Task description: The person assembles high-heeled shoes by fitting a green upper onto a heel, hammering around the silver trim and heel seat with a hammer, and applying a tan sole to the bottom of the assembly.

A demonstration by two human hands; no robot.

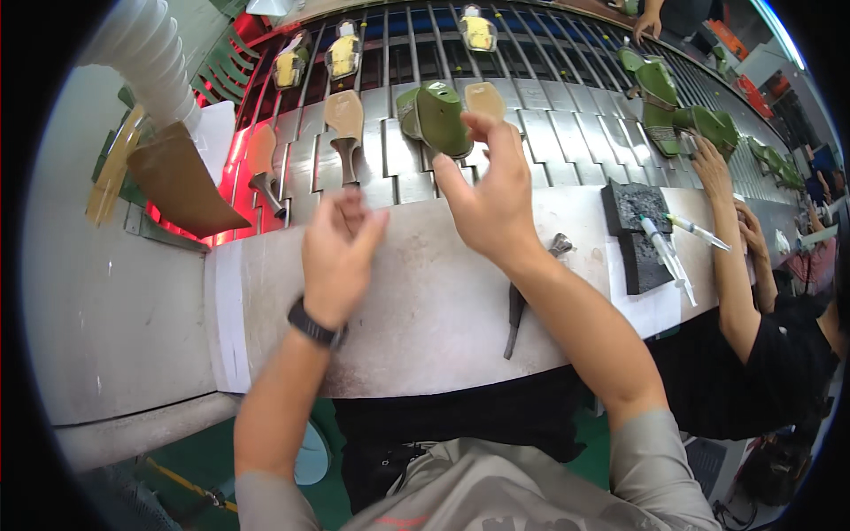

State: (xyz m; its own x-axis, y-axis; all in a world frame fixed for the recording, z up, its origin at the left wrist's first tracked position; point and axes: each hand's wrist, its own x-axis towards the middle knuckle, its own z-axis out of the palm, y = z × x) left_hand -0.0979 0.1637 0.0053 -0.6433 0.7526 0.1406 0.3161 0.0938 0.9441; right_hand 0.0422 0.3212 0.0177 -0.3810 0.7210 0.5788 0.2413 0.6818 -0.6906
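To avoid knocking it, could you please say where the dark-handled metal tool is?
In the head view, the tool lies right of centre on the pale bench, partly behind the right forearm.

A pale worktable spreads across the centre, a metal conveyor at twelve o'clock. Red light glows at ten, a strip light shines at two, and green floor shows near eight.
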